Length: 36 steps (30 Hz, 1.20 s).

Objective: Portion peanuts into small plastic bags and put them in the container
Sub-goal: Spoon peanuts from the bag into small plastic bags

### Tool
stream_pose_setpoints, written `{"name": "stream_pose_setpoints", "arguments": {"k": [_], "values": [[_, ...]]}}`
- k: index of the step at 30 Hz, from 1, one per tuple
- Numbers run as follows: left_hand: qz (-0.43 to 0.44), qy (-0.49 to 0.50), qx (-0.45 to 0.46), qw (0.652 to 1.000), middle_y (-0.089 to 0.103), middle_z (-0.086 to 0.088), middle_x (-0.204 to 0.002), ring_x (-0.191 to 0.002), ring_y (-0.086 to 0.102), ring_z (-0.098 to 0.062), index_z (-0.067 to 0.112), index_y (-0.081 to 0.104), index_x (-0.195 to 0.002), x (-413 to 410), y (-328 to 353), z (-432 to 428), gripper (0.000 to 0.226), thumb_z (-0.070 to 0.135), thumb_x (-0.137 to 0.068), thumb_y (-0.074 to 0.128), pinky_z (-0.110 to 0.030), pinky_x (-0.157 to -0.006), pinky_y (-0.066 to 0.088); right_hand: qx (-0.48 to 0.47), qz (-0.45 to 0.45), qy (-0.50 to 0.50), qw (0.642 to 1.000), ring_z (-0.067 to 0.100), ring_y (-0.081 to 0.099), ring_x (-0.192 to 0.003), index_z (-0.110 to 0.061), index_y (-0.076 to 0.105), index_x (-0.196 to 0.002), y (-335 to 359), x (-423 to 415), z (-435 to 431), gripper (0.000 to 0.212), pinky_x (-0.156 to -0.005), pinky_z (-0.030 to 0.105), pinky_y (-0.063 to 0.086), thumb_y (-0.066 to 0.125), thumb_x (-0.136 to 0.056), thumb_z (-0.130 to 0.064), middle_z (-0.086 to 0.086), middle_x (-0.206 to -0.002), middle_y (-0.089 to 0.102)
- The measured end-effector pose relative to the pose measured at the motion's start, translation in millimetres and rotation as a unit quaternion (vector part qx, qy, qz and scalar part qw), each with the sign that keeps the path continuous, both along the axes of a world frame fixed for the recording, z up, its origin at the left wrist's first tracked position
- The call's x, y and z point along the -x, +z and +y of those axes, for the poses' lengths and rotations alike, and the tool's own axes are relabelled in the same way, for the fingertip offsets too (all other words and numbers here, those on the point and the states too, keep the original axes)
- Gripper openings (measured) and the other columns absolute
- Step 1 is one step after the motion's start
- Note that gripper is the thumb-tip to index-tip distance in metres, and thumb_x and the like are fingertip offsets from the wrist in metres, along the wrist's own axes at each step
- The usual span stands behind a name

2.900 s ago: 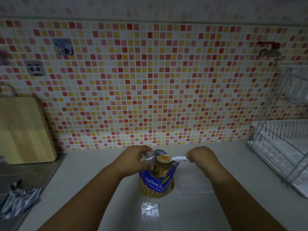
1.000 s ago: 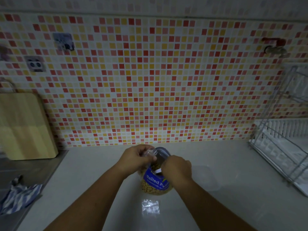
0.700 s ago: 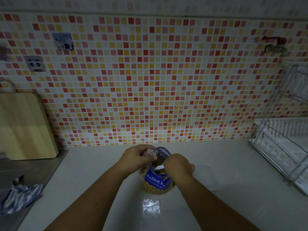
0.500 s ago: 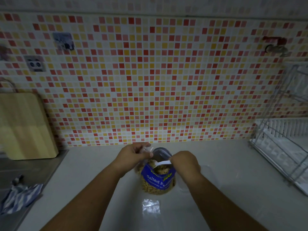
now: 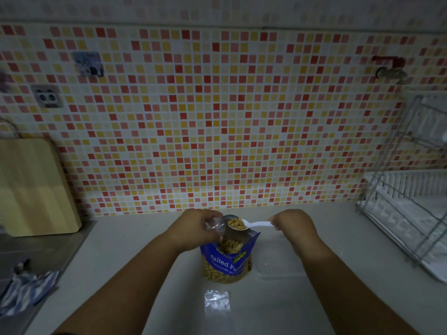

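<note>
A blue bag of salted peanuts (image 5: 228, 263) stands open on the counter. Above its mouth my left hand (image 5: 193, 229) pinches a small clear plastic bag (image 5: 214, 224) held open. My right hand (image 5: 294, 224) grips the handle of a white plastic spoon (image 5: 256, 224). The spoon's bowl is heaped with peanuts and sits right at the small bag's opening. A clear plastic container (image 5: 278, 264) lies on the counter to the right of the peanut bag, partly behind my right forearm. Another small empty plastic bag (image 5: 217, 300) lies flat in front of the peanut bag.
A wooden cutting board (image 5: 31, 187) leans on the tiled wall at the left, above a steel sink (image 5: 36, 252) with a striped cloth (image 5: 26, 290). A wire dish rack (image 5: 408, 209) with a white tray fills the right side.
My right hand dipped the spoon into the peanut bag, then lifted it out loaded and swung right, bringing the spoon's bowl up to the small bag held by my left hand.
</note>
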<state>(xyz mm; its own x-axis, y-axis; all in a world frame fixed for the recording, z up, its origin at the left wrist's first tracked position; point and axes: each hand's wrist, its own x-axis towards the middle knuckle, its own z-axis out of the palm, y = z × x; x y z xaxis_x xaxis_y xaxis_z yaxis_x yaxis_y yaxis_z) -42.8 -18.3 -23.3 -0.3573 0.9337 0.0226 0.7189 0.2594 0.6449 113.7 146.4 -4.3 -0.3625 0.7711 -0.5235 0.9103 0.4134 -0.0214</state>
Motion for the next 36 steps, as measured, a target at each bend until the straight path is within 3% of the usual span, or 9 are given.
{"name": "stream_pose_setpoints", "arguments": {"k": [4, 8, 12, 15, 19, 24, 29, 33, 36], "values": [[0.028, -0.007, 0.016, 0.999, 0.065, 0.004, -0.115, -0.1, 0.06, -0.011, 0.025, 0.059, -0.123, -3.7, -1.3, 6.8, 0.058, 0.027, -0.069, 0.077, -0.025, -0.082, 0.052, 0.008, -0.005, -0.011, 1.0, 0.018, 0.047, -0.08, -0.015, 0.047, -0.132, 1.7, 0.4, 1.8, 0.04, -0.082, 0.032, 0.039, 0.038, -0.094, -0.022, 0.007, -0.105, 0.046], [0.046, -0.02, 0.009, 0.999, 0.068, 0.006, -0.108, -0.096, 0.06, -0.011, 0.027, 0.063, -0.116, -10.6, -1.5, 13.3, 0.048, 0.028, -0.069, 0.076, -0.03, -0.082, 0.053, -0.005, 0.036, -0.003, 0.999, 0.019, 0.048, -0.08, -0.013, 0.052, -0.119, 11.8, 2.2, -11.4, 0.029, -0.086, 0.032, 0.041, 0.038, -0.096, -0.022, 0.009, -0.094, 0.048], [0.039, -0.024, 0.005, 0.999, 0.068, 0.009, -0.103, -0.092, 0.061, -0.009, 0.031, 0.063, -0.116, -18.2, -3.0, 18.3, 0.047, 0.03, -0.071, 0.074, -0.03, -0.081, 0.055, -0.008, 0.216, 0.015, 0.976, 0.017, 0.051, -0.089, -0.014, 0.061, -0.107, 10.2, 2.7, -37.4, 0.022, -0.088, 0.028, 0.045, 0.044, -0.094, -0.018, 0.007, -0.093, 0.056], [-0.008, -0.013, -0.041, 0.999, 0.066, 0.012, -0.102, -0.091, 0.06, -0.003, 0.027, 0.064, -0.115, -21.7, -3.3, 17.3, 0.041, 0.024, -0.075, 0.074, -0.014, -0.076, 0.048, -0.07, 0.422, 0.076, 0.901, 0.016, 0.057, -0.096, -0.016, 0.073, -0.097, -1.9, -2.3, -49.6, 0.021, -0.085, 0.026, 0.043, 0.054, -0.089, -0.018, 0.0, -0.101, 0.07], [-0.11, 0.03, -0.093, 0.989, 0.067, 0.012, -0.092, -0.085, 0.061, 0.0, 0.024, 0.067, -0.108, -20.7, -3.6, 11.2, 0.034, 0.019, -0.075, 0.075, -0.012, -0.07, 0.048, -0.31, 0.421, 0.305, 0.796, 0.015, 0.049, -0.084, -0.026, 0.072, -0.094, -5.0, -11.8, -50.9, 0.022, -0.073, 0.025, 0.031, 0.051, -0.086, -0.025, -0.011, -0.09, 0.07], [-0.203, 0.066, -0.129, 0.968, 0.068, 0.004, -0.106, -0.098, 0.063, -0.011, 0.022, 0.068, -0.107, -15.3, -6.8, 7.4, 0.034, 0.015, -0.075, 0.076, -0.023, -0.08, 0.054, -0.478, 0.47, 0.344, 0.658, 0.013, 0.045, -0.087, -0.023, 0.074, -0.09, -10.7, -25.9, -46.0, 0.027, -0.077, 0.029, 0.03, 0.048, -0.082, -0.028, -0.008, -0.09, 0.072], [-0.239, 0.077, -0.136, 0.958, 0.07, 0.004, -0.1, -0.095, 0.065, -0.012, 0.024, 0.066, -0.102, -11.8, -8.0, 3.1, 0.029, 0.013, -0.076, 0.074, -0.023, -0.075, 0.055, -0.49, 0.476, 0.239, 0.69, 0.016, 0.048, -0.092, -0.024, 0.071, -0.093, -18.0, -30.3, -33.4, 0.023, -0.079, 0.031, 0.028, 0.052, -0.08, -0.021, -0.006, -0.09, 0.07], [-0.24, 0.094, -0.14, 0.956, 0.066, 0.008, -0.102, -0.095, 0.062, -0.007, 0.024, 0.066, -0.105, -9.8, -10.2, 1.9, 0.033, 0.014, -0.075, 0.074, -0.022, -0.076, 0.055, -0.431, 0.467, 0.113, 0.764, 0.023, 0.055, -0.082, -0.023, 0.071, -0.086, -19.8, -29.3, -35.4, 0.019, -0.075, 0.029, 0.025, 0.052, -0.082, -0.019, -0.005, -0.081, 0.069], [-0.243, 0.104, -0.148, 0.953, 0.068, 0.003, -0.102, -0.096, 0.064, -0.012, 0.022, 0.066, -0.109, -8.1, -11.7, 0.9, 0.035, 0.015, -0.075, 0.075, -0.026, -0.08, 0.055, -0.382, 0.399, 0.134, 0.822, 0.022, 0.056, -0.075, -0.024, 0.071, -0.071, -26.4, -21.0, -41.4, 0.016, -0.07, 0.03, 0.029, 0.058, -0.071, -0.016, -0.007, -0.067, 0.067]]}}
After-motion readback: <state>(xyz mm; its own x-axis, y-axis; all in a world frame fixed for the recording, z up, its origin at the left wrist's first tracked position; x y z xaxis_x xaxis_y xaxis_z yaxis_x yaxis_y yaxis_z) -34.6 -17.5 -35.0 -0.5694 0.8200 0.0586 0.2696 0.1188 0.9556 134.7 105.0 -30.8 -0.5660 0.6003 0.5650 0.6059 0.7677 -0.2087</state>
